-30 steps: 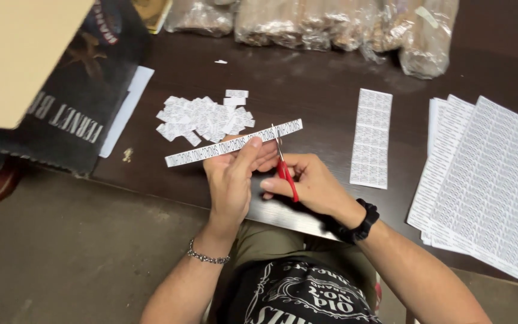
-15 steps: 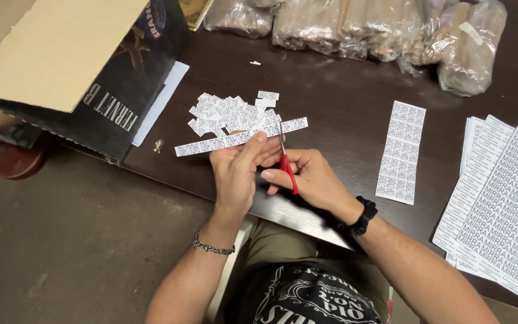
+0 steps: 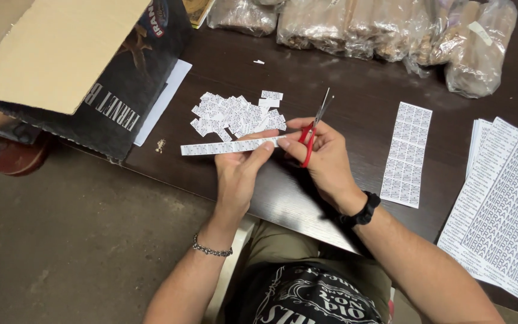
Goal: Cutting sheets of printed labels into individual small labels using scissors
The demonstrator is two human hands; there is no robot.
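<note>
Cut labels [image 3: 235,115] behind strip [image 3: 229,146]; box [image 3: 79,66] left, sheets [image 3: 505,204] right.

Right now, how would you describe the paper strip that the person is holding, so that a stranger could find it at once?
Start from the dark table, then find the pile of small cut labels near its middle. Just below it, the left hand holds a long, narrow strip lying almost level. Unlike the wider sheet to the right, it is a single row.

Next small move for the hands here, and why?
Probably close the scissors on the strip's right end. The left hand holds the paper strip flat, the right hand has the blades lifted open, and a pile of cut labels lies just behind.
</note>
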